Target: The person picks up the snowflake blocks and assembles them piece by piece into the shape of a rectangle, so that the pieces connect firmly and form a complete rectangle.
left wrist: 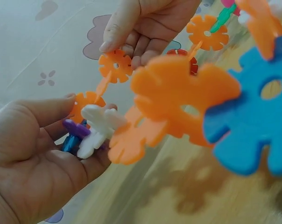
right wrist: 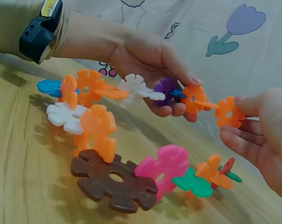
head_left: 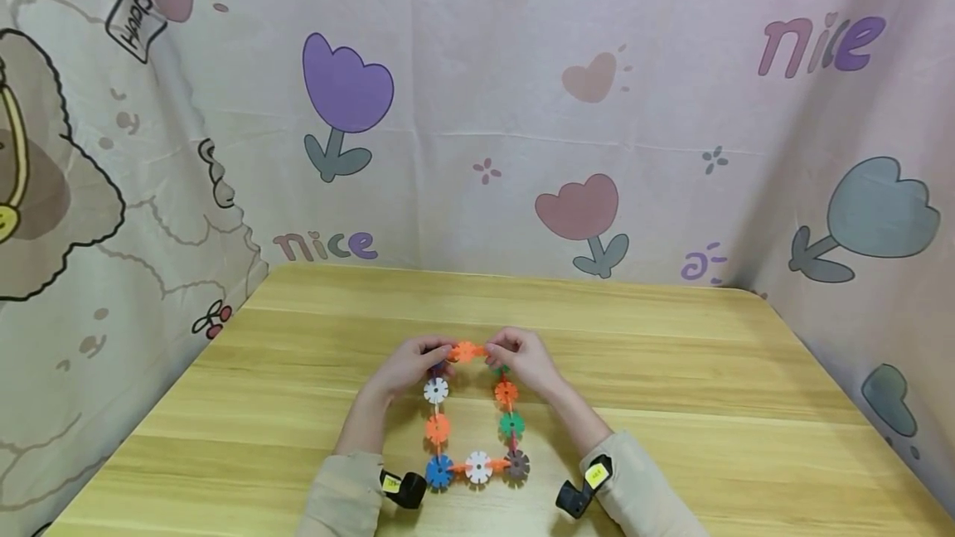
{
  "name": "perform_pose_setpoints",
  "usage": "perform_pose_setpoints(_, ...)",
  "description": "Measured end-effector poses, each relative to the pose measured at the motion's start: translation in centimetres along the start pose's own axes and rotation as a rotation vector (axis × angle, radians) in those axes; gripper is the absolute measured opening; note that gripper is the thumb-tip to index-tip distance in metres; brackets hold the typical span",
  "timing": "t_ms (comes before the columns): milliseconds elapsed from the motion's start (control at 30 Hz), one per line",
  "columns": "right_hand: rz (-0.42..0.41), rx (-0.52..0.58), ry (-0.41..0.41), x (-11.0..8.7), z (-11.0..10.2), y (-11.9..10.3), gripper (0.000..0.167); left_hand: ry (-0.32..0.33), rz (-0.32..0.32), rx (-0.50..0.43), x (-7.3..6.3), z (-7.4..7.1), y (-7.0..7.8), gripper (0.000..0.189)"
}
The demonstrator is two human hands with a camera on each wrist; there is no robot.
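Slotted plastic flower discs, joined edge to edge, lie in a rough rectangle between the hands. At its far left corner, my left hand point(head_left: 406, 367) pinches an orange disc point(right wrist: 193, 99), with a purple disc point(right wrist: 166, 92) and a blue piece beside its fingers. My right hand point(head_left: 525, 361) pinches the end orange disc point(right wrist: 229, 112) between thumb and fingers. Below that hand in the right wrist view, the other side ends in a red disc point(right wrist: 223, 173) and a green piece, apart from the pinched disc. The near corners are a blue disc point(head_left: 439, 471) and a brown disc point(head_left: 516, 465).
The wooden table point(head_left: 671, 355) extends around the discs. A patterned curtain point(head_left: 462, 106) hangs behind it and at both sides. Black wrist cameras point(head_left: 406, 489) sit at the sleeve cuffs, close to the near corners of the rectangle in the head view.
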State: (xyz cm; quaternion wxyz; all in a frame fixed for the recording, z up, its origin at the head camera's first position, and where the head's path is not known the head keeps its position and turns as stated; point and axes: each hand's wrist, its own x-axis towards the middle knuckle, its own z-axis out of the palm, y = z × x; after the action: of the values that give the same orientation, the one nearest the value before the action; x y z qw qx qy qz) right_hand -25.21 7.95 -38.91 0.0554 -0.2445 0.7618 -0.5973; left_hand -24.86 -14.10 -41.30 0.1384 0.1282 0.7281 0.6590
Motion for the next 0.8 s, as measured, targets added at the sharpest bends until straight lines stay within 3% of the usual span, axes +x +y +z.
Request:
perform_pose_setpoints(233,-0.002,0.042,0.014,-0.1,0.4,-0.2,0.015,-0.02,0.011,-0.039,0.1,0.1,0.0,0.035)
perform_pose_setpoints(633,0.019,0.039,0.029,0.0,0.3,-0.3,0.015,0.0,0.01,0.0,0.2,0.4,0.1,0.037)
perform_pose_setpoints(800,0.032,0.04,0.019,0.6,0.1,0.9,0.014,0.015,0.036,0.028,0.2,0.5,0.1,0.037)
